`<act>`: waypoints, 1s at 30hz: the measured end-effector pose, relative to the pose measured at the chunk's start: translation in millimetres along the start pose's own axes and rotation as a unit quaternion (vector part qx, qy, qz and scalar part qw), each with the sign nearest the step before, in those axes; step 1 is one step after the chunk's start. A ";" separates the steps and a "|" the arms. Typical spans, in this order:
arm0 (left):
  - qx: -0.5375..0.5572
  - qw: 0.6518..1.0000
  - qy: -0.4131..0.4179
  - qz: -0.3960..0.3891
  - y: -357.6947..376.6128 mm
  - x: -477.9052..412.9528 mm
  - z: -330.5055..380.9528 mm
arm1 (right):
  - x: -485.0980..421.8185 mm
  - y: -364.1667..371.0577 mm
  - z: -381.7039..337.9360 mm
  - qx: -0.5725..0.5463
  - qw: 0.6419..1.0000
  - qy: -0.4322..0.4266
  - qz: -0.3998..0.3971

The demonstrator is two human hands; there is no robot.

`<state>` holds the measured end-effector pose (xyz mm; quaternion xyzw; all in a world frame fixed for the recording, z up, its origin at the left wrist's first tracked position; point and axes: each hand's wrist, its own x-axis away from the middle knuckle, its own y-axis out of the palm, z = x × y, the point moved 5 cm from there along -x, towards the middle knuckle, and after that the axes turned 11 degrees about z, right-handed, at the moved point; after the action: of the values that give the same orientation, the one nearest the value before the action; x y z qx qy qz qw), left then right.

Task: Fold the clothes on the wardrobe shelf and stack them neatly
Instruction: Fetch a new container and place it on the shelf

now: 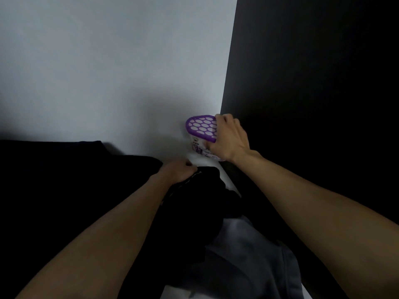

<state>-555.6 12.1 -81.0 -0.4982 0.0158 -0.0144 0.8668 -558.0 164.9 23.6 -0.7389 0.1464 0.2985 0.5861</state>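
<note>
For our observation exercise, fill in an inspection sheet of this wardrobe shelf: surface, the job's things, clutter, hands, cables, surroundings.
Surface: white shelf, mostly covered by clothes; a bare strip shows near the right side.
Job's things: black garment bunched in the middle; dark pile of clothes at the left; grey garment nearest the camera.
Clutter: purple-lidded tub in the back right corner.
Hands: left hand grips the black garment's edge; right hand grips the purple-lidded tub.
Cables: nothing seen.
Surroundings: pale back wall; dark side panel at the right.
</note>
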 end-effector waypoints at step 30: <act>0.067 0.996 0.015 0.053 17.8 -20.5 -10.3 | -14.9 107.3 11.9 0.045 0.987 -0.054 -0.141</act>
<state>-576.3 13.0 -101.3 -0.4370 0.0540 0.0227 0.8975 -633.6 145.2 -52.4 -0.7079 0.0223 0.2450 0.6621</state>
